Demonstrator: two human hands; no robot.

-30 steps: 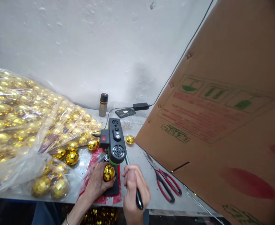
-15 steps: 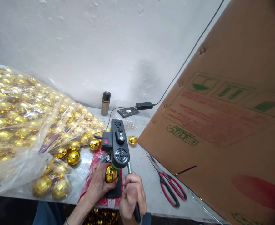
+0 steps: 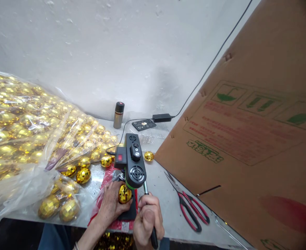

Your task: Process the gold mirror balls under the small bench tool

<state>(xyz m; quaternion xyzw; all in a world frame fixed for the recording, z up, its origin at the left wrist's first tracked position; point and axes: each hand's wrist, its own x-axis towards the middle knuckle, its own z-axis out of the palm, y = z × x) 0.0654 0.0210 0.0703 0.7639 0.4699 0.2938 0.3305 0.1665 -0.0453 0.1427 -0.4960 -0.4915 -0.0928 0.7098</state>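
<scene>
My left hand (image 3: 111, 201) is wrapped round a gold mirrored ball (image 3: 125, 193), which it holds under the round end of a black device (image 3: 135, 161). The device stands over a dark base (image 3: 128, 212) on red plastic (image 3: 108, 180). My right hand (image 3: 148, 218) is closed round the black handle (image 3: 154, 238) of a metal lever (image 3: 145, 187) at the device's right side. Another gold ball (image 3: 149, 156) lies to the right of the device, and a few more (image 3: 83, 176) lie to its left.
A large clear bag of gold balls (image 3: 33, 121) fills the left. Red-black scissors (image 3: 186, 205) lie beside a tall cardboard box (image 3: 236, 146) at right. Behind are a bottle (image 3: 118, 116), a dark phone-like object (image 3: 144, 124) and a black adapter (image 3: 162, 117) with a cable.
The whole view has shifted very slightly. Both hands keep the same grips on the ball and the lever handle.
</scene>
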